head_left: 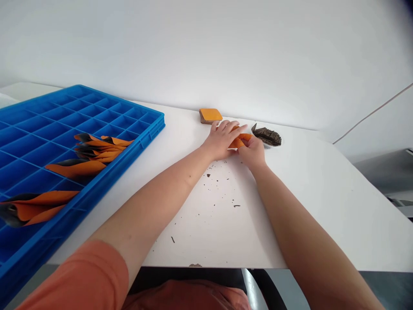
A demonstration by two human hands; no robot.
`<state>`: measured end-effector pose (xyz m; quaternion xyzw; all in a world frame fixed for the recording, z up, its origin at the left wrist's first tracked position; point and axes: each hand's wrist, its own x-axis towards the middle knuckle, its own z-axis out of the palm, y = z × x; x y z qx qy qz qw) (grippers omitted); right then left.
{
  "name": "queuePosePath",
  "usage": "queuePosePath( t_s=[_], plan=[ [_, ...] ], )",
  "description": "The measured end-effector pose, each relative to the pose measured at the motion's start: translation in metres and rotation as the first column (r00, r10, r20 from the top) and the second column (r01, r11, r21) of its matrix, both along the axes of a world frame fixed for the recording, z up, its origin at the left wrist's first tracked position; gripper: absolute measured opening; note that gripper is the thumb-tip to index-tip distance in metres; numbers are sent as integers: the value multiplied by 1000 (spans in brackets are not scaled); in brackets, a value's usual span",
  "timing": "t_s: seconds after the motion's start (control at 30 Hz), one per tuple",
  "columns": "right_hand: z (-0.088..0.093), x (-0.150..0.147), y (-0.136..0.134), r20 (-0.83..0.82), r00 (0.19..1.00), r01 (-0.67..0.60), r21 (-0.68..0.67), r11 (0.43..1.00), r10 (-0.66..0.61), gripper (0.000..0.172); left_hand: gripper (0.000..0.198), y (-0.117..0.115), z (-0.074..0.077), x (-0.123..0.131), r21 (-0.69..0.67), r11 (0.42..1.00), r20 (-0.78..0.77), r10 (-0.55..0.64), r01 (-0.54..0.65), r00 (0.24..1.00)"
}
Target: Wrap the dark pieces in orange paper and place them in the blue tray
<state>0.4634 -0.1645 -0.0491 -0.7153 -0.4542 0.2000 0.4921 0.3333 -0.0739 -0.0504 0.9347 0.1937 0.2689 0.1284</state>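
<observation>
An orange sheet [238, 142] lies between my hands near the back of the white table. My left hand [222, 140] rests over its left part with the fingers spread. My right hand [253, 151] pinches the sheet's right side, where it curls up. Behind my left hand sits a stack of orange-topped pieces [211, 115] with brown edges. Just right of my right hand is a fanned bundle of dark brown pieces [268, 136].
A blue divided tray [155, 129] fills the left side, with several curled orange and black pieces [77, 168] in its compartments. Dark scraps [208, 175] are scattered over the white table [316, 206]. A white wall stands behind.
</observation>
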Motion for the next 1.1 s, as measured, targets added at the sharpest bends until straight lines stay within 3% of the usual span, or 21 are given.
queuePosePath(
  t_s=[0.17, 0.47, 0.6, 0.8, 1.1],
  plan=[
    [1, -6, 1, -40, 999, -12, 77, 997, 15, 23, 80, 5, -8, 2, -88, 996, 93, 40, -32, 995],
    [-4, -4, 3, -25, 996, -81, 198, 977, 87, 29, 33, 8, -7, 3, -56, 995, 138, 87, -80, 987],
    [0, -7, 0, -14, 993, -109, 270, 957, 118, 40, 36, 6, -2, 2, -132, 988, 157, 98, -77, 983],
    [2, -3, -2, -124, 992, 63, 336, 940, -23, 47, 28, 5, 2, -6, -328, 940, 126, 142, -94, 982],
    [4, -9, -4, -24, 998, -49, 295, 954, 59, 41, 24, 3, 2, -7, -462, 886, 151, 130, -47, 980]
  ],
)
